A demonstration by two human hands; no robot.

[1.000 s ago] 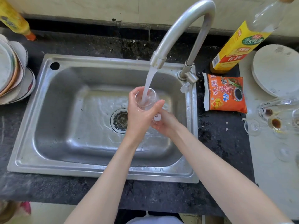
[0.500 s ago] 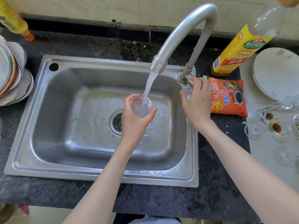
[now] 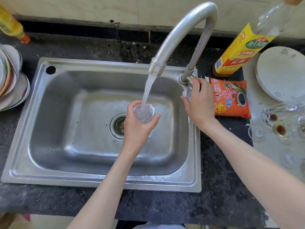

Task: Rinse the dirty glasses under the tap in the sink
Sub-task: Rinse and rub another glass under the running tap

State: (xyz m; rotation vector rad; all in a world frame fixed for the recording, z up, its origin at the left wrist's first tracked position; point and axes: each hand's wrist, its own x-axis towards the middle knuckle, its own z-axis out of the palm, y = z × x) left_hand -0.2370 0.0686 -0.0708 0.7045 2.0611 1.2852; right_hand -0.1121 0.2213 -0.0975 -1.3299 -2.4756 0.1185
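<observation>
The glass (image 3: pixel 144 113) sits upright over the middle of the sink (image 3: pixel 54 103), just past the drain (image 3: pixel 119 126) toward 3 o'clock, and the stream from the tap (image 3: pixel 183 28) falls straight into its mouth; it looks brim-full and foaming. The left hand (image 3: pixel 137 129) is wrapped around it from the 6 o'clock side, fingers and thumb clamped on the wall. What changed: a second ago both hands were on this glass, the right one working at its base; half a second ago the right hand (image 3: pixel 198 103) had left it for the tap handle (image 3: pixel 187 93) at 3 o'clock, and it rests there now, fingers curled over the lever, while the water runs as before. My reading is that this glass is nearly rinsed and the flow is about to be adjusted or shut off, though which cannot be told. Counts: one glass in hand; on the pale counter at 3 o'clock lies a cluster of dirty glasses (image 3: pixel 280 128), at least four, two with brown dregs, the rest too clear and overlapping to count surely. One orange sauce packet (image 3: pixel 231 98), one yellow-labelled bottle (image 3: pixel 242 50) at 1 o'clock, one round white board (image 3: pixel 280 73), one yellow bottle (image 3: pixel 11 25) at 11 o'clock, one stack of plates (image 3: pixel 11 85) at 9 o'clock, number unclear
</observation>
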